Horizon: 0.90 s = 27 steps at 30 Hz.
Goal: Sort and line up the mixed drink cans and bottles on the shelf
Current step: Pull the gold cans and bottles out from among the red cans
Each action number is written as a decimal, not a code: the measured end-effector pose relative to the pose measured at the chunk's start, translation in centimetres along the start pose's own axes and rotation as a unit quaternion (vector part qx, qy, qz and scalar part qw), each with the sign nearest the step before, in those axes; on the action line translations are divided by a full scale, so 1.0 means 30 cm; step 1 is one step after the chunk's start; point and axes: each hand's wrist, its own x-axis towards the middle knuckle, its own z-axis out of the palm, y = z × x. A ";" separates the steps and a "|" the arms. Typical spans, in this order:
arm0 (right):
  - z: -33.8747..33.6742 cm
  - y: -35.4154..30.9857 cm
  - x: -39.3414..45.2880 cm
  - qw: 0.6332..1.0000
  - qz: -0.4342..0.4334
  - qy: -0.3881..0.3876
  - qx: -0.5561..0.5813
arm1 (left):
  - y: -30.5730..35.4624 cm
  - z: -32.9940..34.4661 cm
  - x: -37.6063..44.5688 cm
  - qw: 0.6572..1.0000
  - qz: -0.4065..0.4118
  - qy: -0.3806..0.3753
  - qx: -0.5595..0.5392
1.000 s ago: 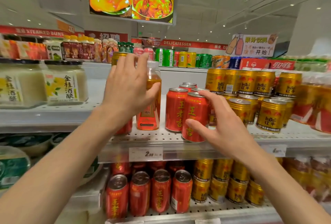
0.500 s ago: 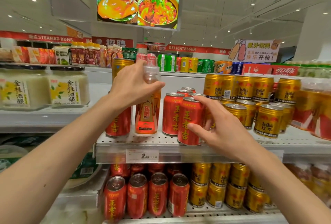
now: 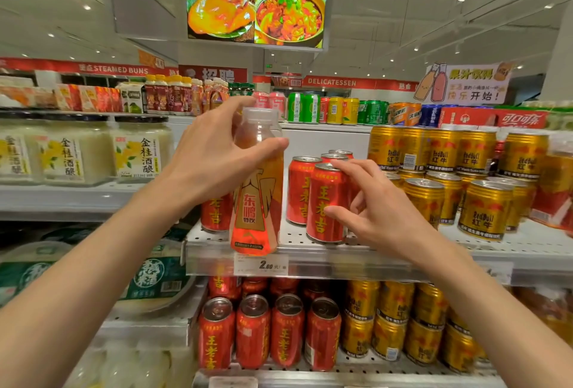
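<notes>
On the shelf (image 3: 310, 251), left hand (image 3: 214, 155) grips bottle (image 3: 257, 189).

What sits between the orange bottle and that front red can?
In the head view, only bare perforated shelf separates the orange bottle from the front red can; another red can stands further back.

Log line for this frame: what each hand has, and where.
left hand: grips orange bottle near cap, at shelf edge | right hand: fingers on front red can
</notes>
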 end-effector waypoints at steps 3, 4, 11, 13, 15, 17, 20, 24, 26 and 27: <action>0.055 -0.027 0.049 1.000 -0.006 -0.001 -0.007 | -0.007 -0.012 -0.023 1.000 -0.008 -0.004 0.005; 0.076 -0.038 0.066 1.000 -0.006 -0.002 -0.012 | -0.008 -0.014 -0.028 1.000 -0.010 -0.004 0.004; 0.056 -0.034 0.079 0.998 -0.009 0.066 -0.020 | -0.018 -0.016 -0.038 1.000 -0.010 0.000 -0.006; 0.009 0.007 0.062 0.990 0.035 0.129 -0.046 | -0.025 -0.008 -0.033 1.000 -0.010 0.004 -0.012; -0.004 0.041 0.054 0.985 0.090 0.120 -0.081 | -0.028 0.001 -0.028 1.000 -0.012 0.005 -0.019; 0.019 0.059 0.054 0.986 0.112 0.071 -0.097 | -0.026 0.007 -0.024 1.000 -0.013 0.001 -0.023; 0.042 0.076 0.061 0.991 0.108 0.067 -0.052 | -0.027 0.010 -0.023 1.000 -0.013 -0.002 -0.026; 0.047 0.078 0.077 0.993 0.100 0.068 0.012 | -0.030 0.012 -0.021 0.999 -0.016 -0.003 -0.032; 0.074 0.060 0.083 0.994 0.084 0.071 0.021 | -0.028 0.015 -0.020 0.999 -0.018 -0.006 -0.033; 0.087 0.051 0.085 0.994 0.079 0.076 0.024 | -0.027 0.016 -0.019 0.999 -0.019 -0.006 -0.034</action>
